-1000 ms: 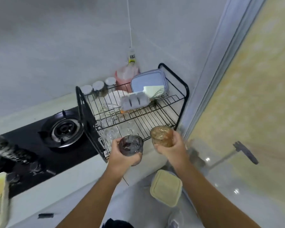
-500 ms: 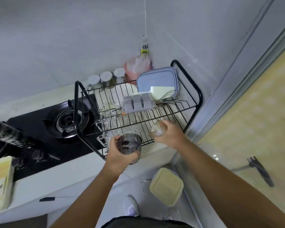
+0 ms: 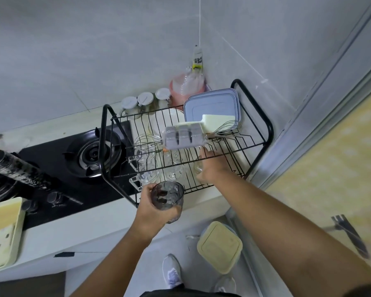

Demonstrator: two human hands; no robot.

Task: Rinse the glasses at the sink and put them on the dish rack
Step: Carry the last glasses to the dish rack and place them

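Note:
My left hand (image 3: 152,209) grips a dark grey glass (image 3: 168,197), held upright just in front of the black wire dish rack (image 3: 268,130). My right hand (image 3: 213,167) reaches under the rack's upper shelf and holds a second, brownish-clear glass (image 3: 198,166) over the lower tier. My fingers and the wires hide most of that glass. Clear glass mugs (image 3: 147,174) stand on the lower tier to its left.
On the upper shelf lie an ice tray (image 3: 184,136), a whisk (image 3: 147,142) and a blue lid (image 3: 212,103). A gas stove (image 3: 92,153) sits left of the rack, jars (image 3: 137,101) behind it. A cream lidded box (image 3: 220,246) stands on the floor.
My right hand has carried the brownish glass forward from in front of the rack to under its upper shelf. My left hand keeps the grey glass near the rack's front edge.

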